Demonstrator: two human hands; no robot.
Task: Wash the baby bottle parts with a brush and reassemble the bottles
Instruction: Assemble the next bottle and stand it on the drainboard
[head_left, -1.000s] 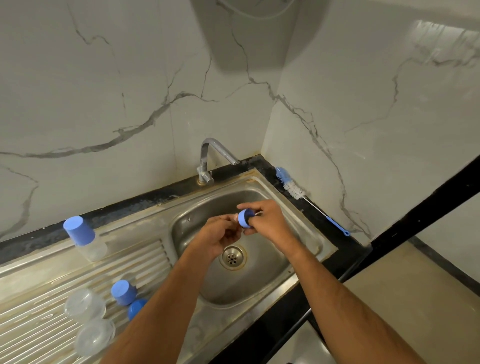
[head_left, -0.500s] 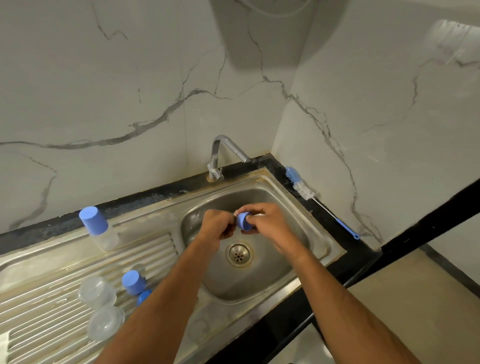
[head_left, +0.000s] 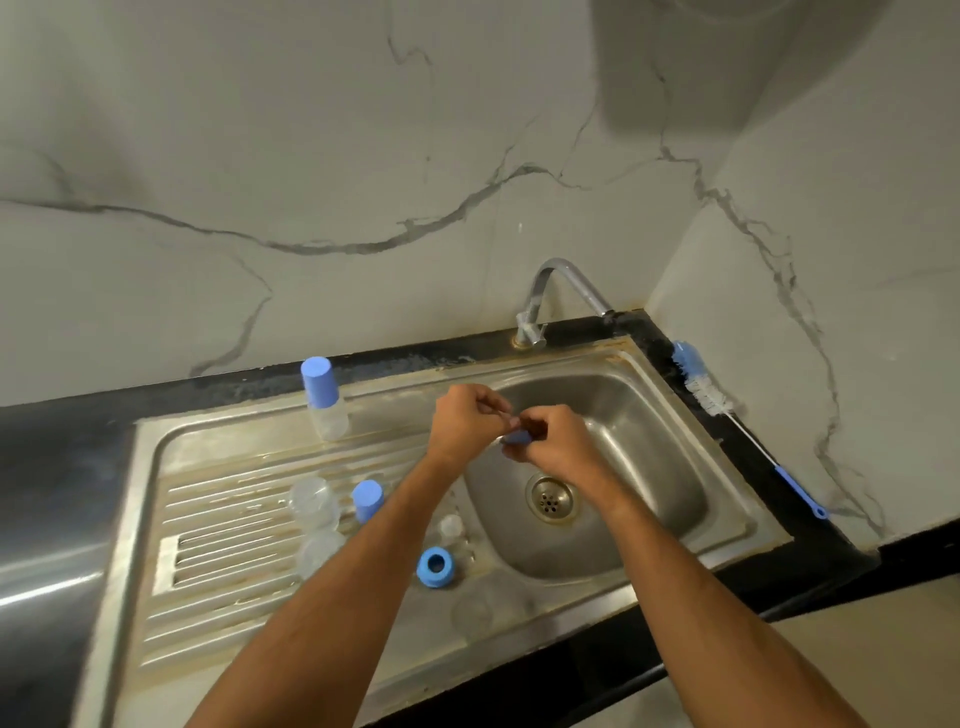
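Ring: small blue collar ring (head_left: 517, 439), held just left of frame centre over the near-left part of the sink basin (head_left: 649, 467), mostly hidden between the two hands.
Right hand: right hand (head_left: 558, 447) curls around the ring from the right; only a sliver of blue shows at its fingertips.
Left hand: left hand (head_left: 465, 423) has its fingers bent and pinched toward the ring; what it pinches, perhaps a clear teat or the ring's edge, cannot be told.
Handling: judged light, stiff plastic, likely slick when wet; best taken across the outer rim with thumb and fingers, not by the thin lip.
Teat, if present: would be soft and floppy, easy to pull askew.
Second ring: another blue ring (head_left: 436, 567) lies on the drainboard (head_left: 208, 519), lower centre, hole facing up.
Blue cap: loose cap (head_left: 368, 500) stands left of centre on the drainboard ribs.
Clear parts: two clear bottles (head_left: 314, 501) beside the cap, a small clear piece (head_left: 451, 527) near the basin edge.
Capped bottle: assembled bottle (head_left: 323, 400) stands upright at the back of the drainboard.
Brush: bottle brush (head_left: 727, 415) lies untouched on the black counter at right, against the wall.
Tap: faucet (head_left: 561, 296) above the basin; no water seen running.
Drain: drain strainer (head_left: 549, 500) just below the right hand.
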